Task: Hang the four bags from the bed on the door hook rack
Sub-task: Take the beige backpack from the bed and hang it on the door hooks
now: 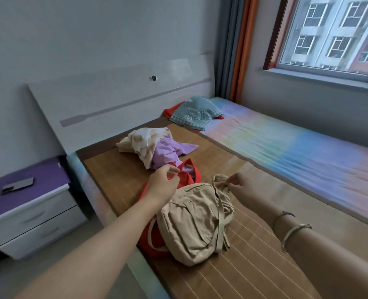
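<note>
Left hand (163,183) pinches the red bag (185,175) handle. Right hand (242,186) pinches the tan backpack (191,225) top loop; both bags on the bed mat (118,169)

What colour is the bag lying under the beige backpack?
Red, seen in the head view; it sticks out from beneath the beige backpack.

The room is lit by soft daylight that comes from the window (334,33) at the upper right; the buildings outside look brighter than the room. The light is even and rather dim, with a cool grey tone on the wall (92,29). Shadows are weak, and a darker area lies under the nightstand (28,212) at the left. The headboard (125,91) shows a pale glare. The wide lens bends straight lines near the edges. The whole picture is slightly soft, and the forearms at the bottom are blurred.
</note>
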Demonstrator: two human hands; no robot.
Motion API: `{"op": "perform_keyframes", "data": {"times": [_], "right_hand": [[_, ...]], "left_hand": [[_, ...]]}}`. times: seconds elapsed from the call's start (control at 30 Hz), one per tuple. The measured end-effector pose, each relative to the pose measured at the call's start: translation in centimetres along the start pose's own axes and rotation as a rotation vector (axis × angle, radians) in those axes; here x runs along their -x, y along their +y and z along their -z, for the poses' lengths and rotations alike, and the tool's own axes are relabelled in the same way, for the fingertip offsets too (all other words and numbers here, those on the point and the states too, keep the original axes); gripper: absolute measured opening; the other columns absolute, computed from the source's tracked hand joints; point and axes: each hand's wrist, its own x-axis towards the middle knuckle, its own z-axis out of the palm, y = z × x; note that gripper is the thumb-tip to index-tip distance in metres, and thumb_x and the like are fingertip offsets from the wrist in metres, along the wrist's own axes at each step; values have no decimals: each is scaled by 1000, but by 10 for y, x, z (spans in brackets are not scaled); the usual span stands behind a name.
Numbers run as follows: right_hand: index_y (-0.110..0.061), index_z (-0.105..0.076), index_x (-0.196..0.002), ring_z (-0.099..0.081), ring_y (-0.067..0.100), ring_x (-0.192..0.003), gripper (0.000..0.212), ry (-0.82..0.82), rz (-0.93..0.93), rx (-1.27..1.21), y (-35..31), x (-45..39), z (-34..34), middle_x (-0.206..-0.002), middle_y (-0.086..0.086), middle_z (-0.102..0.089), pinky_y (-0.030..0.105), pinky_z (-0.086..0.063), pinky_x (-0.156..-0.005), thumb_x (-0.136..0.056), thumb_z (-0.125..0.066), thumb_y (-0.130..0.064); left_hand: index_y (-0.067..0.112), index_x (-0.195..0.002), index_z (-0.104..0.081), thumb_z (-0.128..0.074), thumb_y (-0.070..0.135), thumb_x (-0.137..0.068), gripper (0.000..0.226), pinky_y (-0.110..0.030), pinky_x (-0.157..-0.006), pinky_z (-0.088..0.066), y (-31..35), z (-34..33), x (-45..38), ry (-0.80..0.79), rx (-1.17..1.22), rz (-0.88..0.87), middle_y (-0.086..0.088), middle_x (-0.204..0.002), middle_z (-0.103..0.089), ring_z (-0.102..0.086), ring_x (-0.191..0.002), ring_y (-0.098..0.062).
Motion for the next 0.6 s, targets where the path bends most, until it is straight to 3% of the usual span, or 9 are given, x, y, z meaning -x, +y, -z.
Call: {"op": "perform_keyframes", "data": {"times": [0.1,0.2,0.27,0.47,0.6], "right_hand": [[-18,-55,-88,-54,15,-78,7,-23,-67,-36,2,-44,-27,-83,-3,-57,27,-42,-63,-83,-53,-15],[-12,-58,-98,-51,9,-72,17,-31,-147,-68,12,-92,-66,-91,2,-59,22,-37,-54,-84,-49,-15],[-10,-59,-104,-52,11,-74,24,-30,-185,-75,18,-119,-89,-92,3,-59,25,-39,-58,-82,-48,-14],[-11,-61,-110,-57,22,-103,30,-13,-302,-64,64,-195,-148,-113,9,-65,31,-43,-86,-84,-47,-16],[-10,-61,-115,-55,20,-106,34,24,-348,-65,105,-233,-170,-120,8,-63,29,-41,-86,-86,-45,-15]], "left_hand": [[12,-99,-67,-55,11,-85,18,-25,-86,-44,-18,-10,-48,-53,-48,18,-6,-104,-68,-61,-98,-16],[8,-102,-66,-54,9,-85,21,-21,-84,-40,-46,-27,-102,-123,-112,52,-9,-108,-68,-59,-98,-17],[8,-104,-66,-54,8,-85,22,-20,-83,-39,-66,-40,-133,-184,-149,68,-10,-110,-68,-60,-103,-19],[5,-111,-63,-55,5,-84,29,-25,-92,-41,-136,-97,-219,-356,-268,71,-11,-120,-65,-58,-111,-24],[6,-121,-56,-57,13,-85,37,-23,-94,-34,-180,-145,-253,-443,-326,94,-12,-130,-58,-52,-121,-24]]}}
